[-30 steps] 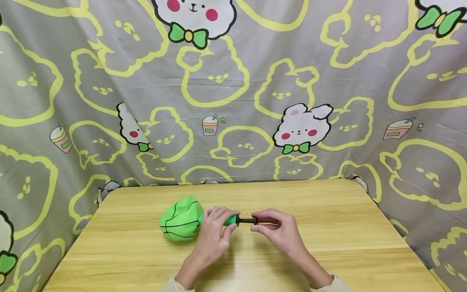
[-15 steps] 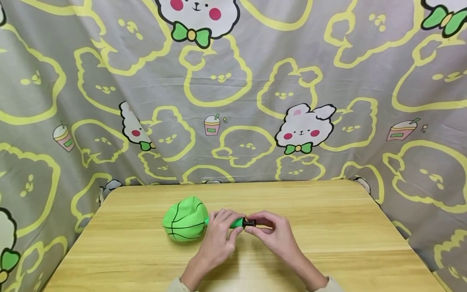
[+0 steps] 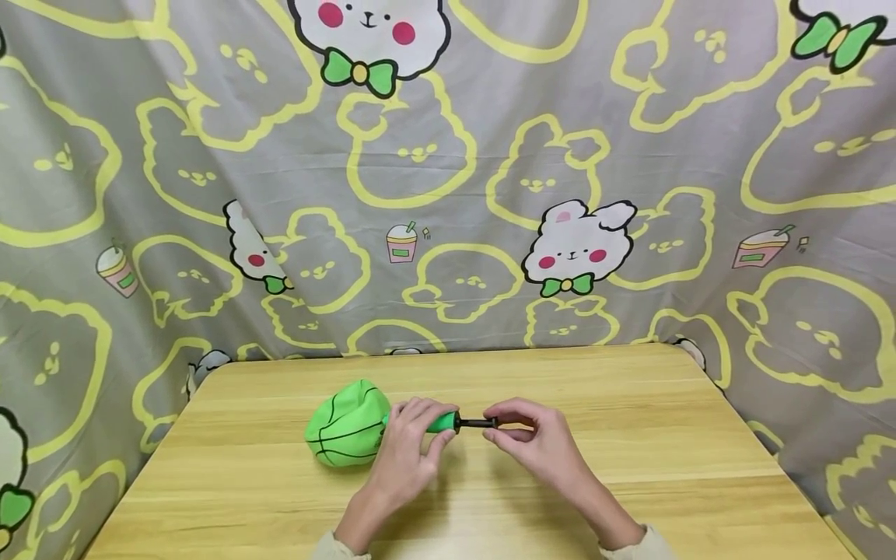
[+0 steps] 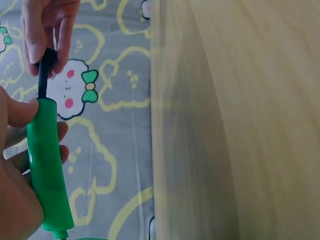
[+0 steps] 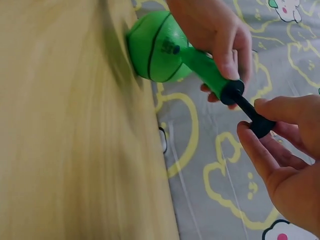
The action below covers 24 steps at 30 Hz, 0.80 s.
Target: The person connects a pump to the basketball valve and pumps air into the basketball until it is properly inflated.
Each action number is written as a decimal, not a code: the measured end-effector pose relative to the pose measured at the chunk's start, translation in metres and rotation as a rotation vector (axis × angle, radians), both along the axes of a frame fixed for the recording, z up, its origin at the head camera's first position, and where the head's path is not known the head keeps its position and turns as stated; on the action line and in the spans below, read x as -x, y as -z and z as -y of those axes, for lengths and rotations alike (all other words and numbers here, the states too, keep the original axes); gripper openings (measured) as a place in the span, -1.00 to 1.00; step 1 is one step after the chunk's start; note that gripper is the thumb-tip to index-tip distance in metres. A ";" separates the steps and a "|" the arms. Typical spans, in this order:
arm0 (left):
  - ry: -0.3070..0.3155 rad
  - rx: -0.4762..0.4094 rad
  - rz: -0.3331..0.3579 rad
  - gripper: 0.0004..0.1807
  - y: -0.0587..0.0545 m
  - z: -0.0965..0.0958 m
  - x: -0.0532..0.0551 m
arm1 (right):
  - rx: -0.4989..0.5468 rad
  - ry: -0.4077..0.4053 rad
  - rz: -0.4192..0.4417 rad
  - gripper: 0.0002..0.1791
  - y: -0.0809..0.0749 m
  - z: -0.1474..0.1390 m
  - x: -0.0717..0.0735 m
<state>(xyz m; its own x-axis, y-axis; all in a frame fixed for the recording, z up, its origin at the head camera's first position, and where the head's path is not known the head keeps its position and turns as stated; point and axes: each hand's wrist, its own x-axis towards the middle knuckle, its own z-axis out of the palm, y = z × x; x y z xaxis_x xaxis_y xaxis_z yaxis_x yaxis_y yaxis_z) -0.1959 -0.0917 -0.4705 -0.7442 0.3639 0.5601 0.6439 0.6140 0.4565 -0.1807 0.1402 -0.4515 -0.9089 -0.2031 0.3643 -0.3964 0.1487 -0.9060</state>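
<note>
A partly deflated green ball [image 3: 346, 428] with black basketball lines sits on the table, its top dented. Against its right side is the nozzle end of a green hand pump [image 5: 206, 70]. My left hand [image 3: 409, 447] grips the pump's barrel [image 4: 47, 160], with fingers wrapped around it. The black plunger rod [image 3: 476, 423] stands pulled out from the barrel's right end. My right hand [image 3: 542, 443] pinches the black knob [image 5: 261, 126] at the rod's end between thumb and fingers. In the head view my left hand hides much of the barrel.
The wooden table [image 3: 630, 435] has a light grain and extends on every side of the hands. Behind it and at both sides hangs a grey curtain [image 3: 448, 179] with yellow animal outlines.
Half a second ago the plunger was pushed nearly into the barrel. Now my right hand has drawn it out to the right again. The left hand keeps its grip.
</note>
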 end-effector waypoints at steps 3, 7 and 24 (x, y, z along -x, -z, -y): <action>-0.002 0.007 -0.014 -0.67 0.000 0.002 0.001 | 0.002 -0.007 0.010 -0.75 -0.002 -0.005 0.001; -0.008 0.007 -0.040 -0.68 -0.001 0.006 0.003 | 0.000 -0.011 -0.008 -0.75 -0.005 -0.013 0.002; -0.073 0.054 -0.136 -0.68 -0.003 0.011 0.008 | 0.006 -0.040 0.015 -0.74 -0.018 -0.045 0.008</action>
<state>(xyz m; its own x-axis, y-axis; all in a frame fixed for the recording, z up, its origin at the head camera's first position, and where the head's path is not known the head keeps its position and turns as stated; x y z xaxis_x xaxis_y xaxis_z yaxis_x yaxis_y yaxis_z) -0.2037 -0.1024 -0.4675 -0.6881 0.3439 0.6390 0.6504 0.6827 0.3330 -0.1889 0.1848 -0.4335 -0.9055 -0.2368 0.3520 -0.3882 0.1277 -0.9127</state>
